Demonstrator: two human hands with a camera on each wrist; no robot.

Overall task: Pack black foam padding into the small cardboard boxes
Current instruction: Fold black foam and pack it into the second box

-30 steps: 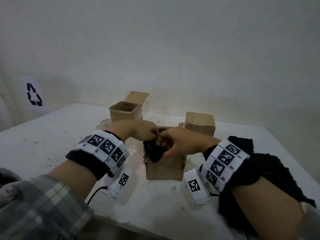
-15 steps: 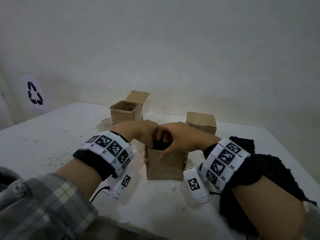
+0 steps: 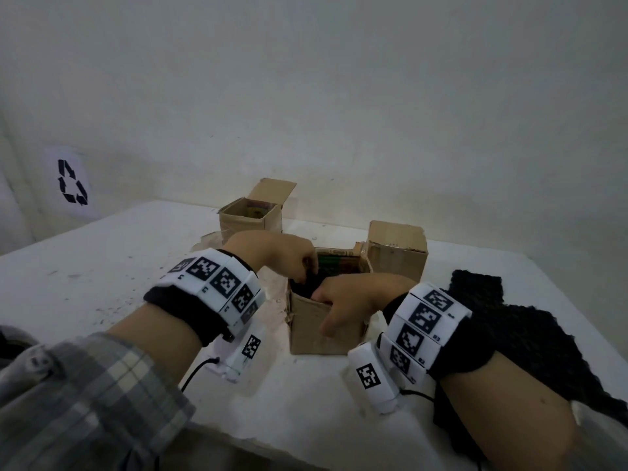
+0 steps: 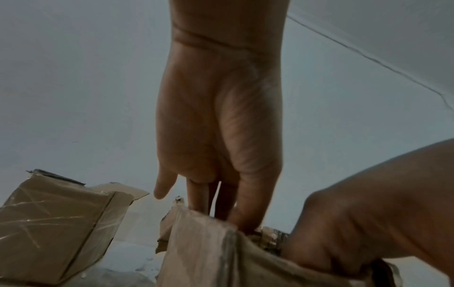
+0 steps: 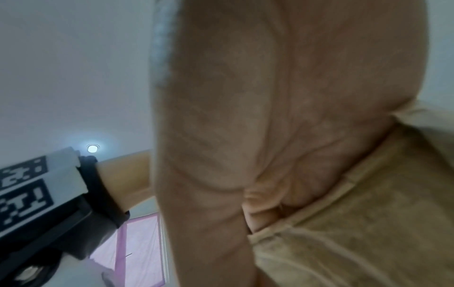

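Observation:
A small open cardboard box (image 3: 306, 334) stands in the middle of the white table (image 3: 102, 266). Black foam (image 3: 306, 288) shows just inside its near left corner, and coloured contents lie deeper. My left hand (image 3: 307, 275) reaches down into the box from the left; the left wrist view shows its fingers (image 4: 196, 194) going straight down past the rim of the box (image 4: 209, 252), tips hidden. My right hand (image 3: 326, 300) grips the front wall, thumb outside and fingers curled inside. In the right wrist view, the palm (image 5: 245, 136) lies against the cardboard (image 5: 356, 233).
A heap of black foam sheets (image 3: 530, 334) lies at the right under my right forearm. An open box (image 3: 251, 219) stands at the back left. A closed box (image 3: 397, 253) stands at the back right. The wall runs close behind them.
A second ago both hands held the foam wad over the box's front rim. It has gone down inside, and both hands have sunk into the opening.

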